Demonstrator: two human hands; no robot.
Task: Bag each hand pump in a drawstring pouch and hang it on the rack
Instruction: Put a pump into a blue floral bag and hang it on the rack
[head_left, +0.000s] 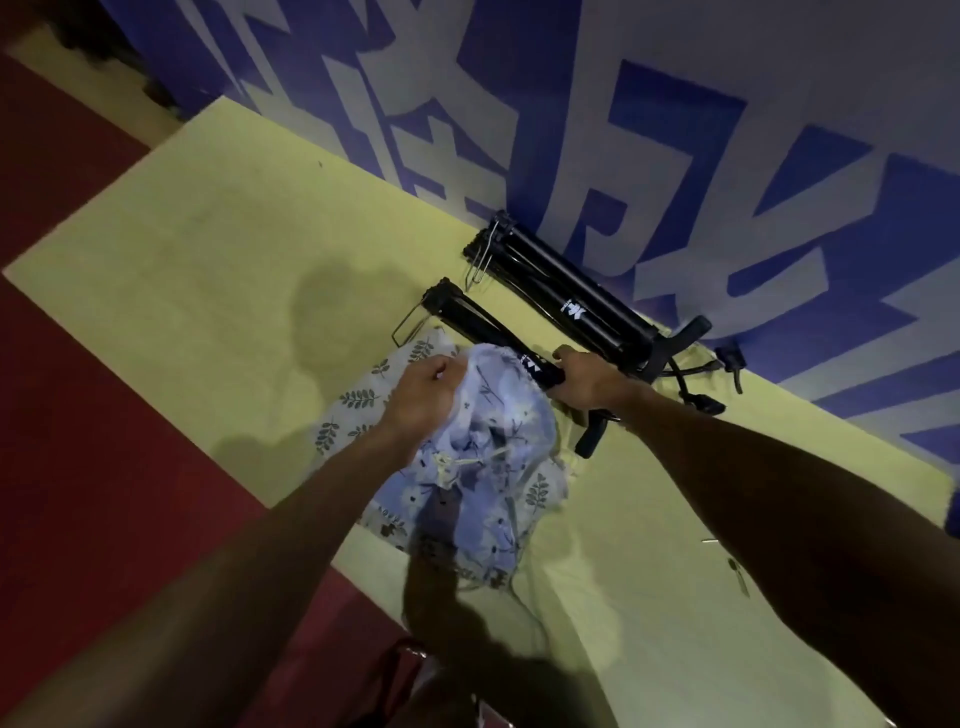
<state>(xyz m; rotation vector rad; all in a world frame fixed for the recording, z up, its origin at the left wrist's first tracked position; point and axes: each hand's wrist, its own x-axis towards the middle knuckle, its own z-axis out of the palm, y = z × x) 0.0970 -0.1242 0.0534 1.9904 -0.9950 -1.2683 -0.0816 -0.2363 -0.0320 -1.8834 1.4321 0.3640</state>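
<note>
A black hand pump (470, 317) lies slanted on the yellow table (208, 249). Its barrel passes behind the lifted rim of a blue floral drawstring pouch (498, 431); whether it is inside the mouth I cannot tell. My right hand (582, 379) is closed around the pump's barrel near its handle end. My left hand (423, 395) pinches the pouch's upper edge and holds it raised. The pump's wire foot rest (410, 325) sticks out at the far end. The pouch's cream cord (452, 465) hangs below my left wrist.
More black pumps (566, 291) lie stacked against the blue-and-white wall (675, 130), their hoses (696, 384) trailing right. Other leaf-print pouches (358, 415) lie flat under the blue one. Red floor (78, 415) borders the table's left edge. No rack is in view.
</note>
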